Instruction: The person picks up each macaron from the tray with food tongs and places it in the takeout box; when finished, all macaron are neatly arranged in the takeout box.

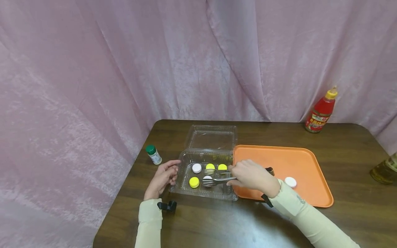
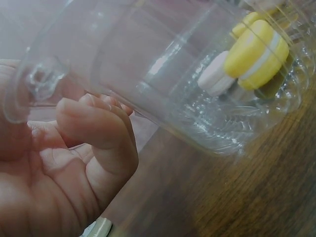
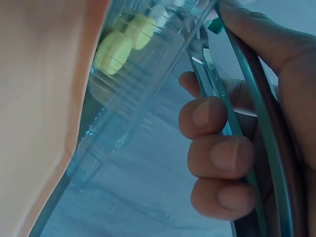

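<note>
An open clear plastic container (image 1: pixel 201 195) holds several yellow and white macarons, among them a yellow one (image 1: pixel 194 183) and a white one (image 1: pixel 196 168). My left hand (image 1: pixel 162 179) grips the container's left rim, its fingers bent at the edge in the left wrist view. My right hand (image 1: pixel 252 175) holds metal tongs (image 3: pixel 237 128), fingers wrapped round one arm and thumb along the other. The tongs' slotted tips reach into the container, at a front-row white macaron (image 1: pixel 207 178) that they partly cover; whether they clasp it, I cannot tell.
Right of the container lies an orange tray (image 1: pixel 304 162), with one white macaron (image 1: pixel 290 182) on it. A green-capped bottle (image 1: pixel 154 155) stands at the left, a red sauce bottle (image 1: pixel 321 112) at the back right, a bottle of yellowish liquid (image 1: pixel 384 169) at the far right.
</note>
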### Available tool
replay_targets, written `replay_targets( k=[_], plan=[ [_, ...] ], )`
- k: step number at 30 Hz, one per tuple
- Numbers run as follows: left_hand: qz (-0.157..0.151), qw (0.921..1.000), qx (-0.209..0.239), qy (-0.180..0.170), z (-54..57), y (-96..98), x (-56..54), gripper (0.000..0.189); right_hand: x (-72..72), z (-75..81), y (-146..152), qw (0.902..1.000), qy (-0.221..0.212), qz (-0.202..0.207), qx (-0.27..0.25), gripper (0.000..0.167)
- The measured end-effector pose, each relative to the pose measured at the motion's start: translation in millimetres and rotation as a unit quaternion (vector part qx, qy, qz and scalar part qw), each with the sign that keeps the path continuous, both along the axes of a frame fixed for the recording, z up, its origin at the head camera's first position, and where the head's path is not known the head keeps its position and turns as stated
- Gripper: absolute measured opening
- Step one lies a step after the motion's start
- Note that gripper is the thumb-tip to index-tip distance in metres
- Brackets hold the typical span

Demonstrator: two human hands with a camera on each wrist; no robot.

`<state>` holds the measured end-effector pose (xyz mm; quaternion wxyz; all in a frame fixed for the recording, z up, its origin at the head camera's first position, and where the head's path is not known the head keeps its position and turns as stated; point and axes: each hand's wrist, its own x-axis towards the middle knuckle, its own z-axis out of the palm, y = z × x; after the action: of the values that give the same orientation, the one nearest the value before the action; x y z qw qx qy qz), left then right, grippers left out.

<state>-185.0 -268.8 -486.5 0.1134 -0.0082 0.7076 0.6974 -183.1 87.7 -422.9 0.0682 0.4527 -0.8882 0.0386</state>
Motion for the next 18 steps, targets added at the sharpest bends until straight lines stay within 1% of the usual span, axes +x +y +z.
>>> replay_targets(
  k=[6,12,18],
  plan=[
    [-0.003,1.0,-0.001,0.006,0.4,-0.1,0.2,0.049,-0.2,-4.0,-3.9,0.9998,-0.018,-0.01,0.006,0.038],
    [-0.001,1.0,-0.003,0.004,0.2,0.8,0.8,0.05,-0.4,-8.1,-5.9,0.9996,-0.024,-0.012,0.007,0.038],
    [0.004,0.9999,-0.01,0.001,-0.1,-0.2,0.7,0.048,-1.0,-3.7,-4.9,0.999,-0.041,-0.016,0.006,0.04]
  ],
)
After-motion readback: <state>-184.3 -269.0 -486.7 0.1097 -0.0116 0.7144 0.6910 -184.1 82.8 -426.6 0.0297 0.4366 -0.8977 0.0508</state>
